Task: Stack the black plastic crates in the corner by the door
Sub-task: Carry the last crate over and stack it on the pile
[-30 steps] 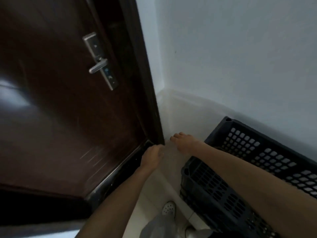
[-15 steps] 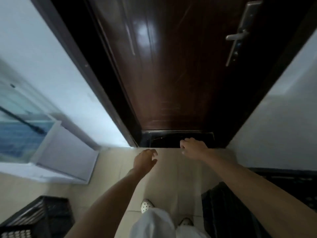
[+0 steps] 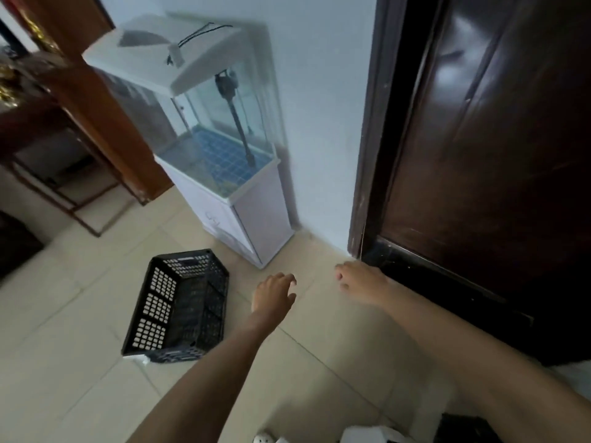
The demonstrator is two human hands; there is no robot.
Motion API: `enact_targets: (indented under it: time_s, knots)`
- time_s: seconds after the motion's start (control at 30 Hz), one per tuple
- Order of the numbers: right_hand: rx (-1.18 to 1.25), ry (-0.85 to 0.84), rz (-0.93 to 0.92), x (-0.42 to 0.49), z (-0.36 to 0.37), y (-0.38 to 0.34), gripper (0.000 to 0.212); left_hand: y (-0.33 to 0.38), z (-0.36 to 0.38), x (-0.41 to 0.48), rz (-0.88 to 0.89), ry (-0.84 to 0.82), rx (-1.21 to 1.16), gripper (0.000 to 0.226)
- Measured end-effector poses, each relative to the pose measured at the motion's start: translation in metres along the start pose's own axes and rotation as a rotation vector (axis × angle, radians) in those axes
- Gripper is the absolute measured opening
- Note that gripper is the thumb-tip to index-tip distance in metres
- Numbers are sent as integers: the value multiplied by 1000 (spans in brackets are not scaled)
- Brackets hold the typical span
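Head view crate (image 3: 179, 305): on floor, left of both hands, apart
Left hand (image 3: 273, 294): fingers loosely spread, empty
Right hand (image 3: 359, 282): spread, empty

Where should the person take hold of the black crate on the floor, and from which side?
Probably the two long top rims of the black crate, taken from above with one hand on each. It sits upright, open and apparently empty, with the left hand nearest its right rim. The right hand must cross over.
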State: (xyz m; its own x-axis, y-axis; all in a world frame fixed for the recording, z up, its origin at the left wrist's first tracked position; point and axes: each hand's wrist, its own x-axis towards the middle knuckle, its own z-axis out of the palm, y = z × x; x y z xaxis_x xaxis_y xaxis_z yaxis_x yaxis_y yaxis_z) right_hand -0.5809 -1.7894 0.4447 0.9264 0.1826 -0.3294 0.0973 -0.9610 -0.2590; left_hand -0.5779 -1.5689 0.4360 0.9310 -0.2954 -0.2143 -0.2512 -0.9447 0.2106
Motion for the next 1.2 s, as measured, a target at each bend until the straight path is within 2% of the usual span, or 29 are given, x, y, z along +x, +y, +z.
enact_targets:
  time_s: [0.33,0.53,0.73,1.07,1.2]
  knots:
    - [-97,-156,-176,77,56,-233,24,-228,-16,-100,-279,34,9,23]
    - [-124,-222,-320,112,92,-335,20,-331,-19,-135,-399,27,-42,26]
    - [-160,-255,-373,163,120,-384,18,-409,-17,-122,-464,46,-88,27]
    - [-105,-284,-163,306,123,-419,21,-536,-41,-21,-480,5,-120,24]
    - [-68,-300,-156,354,114,-446,21,-584,-53,3,-528,-6,-138,24]
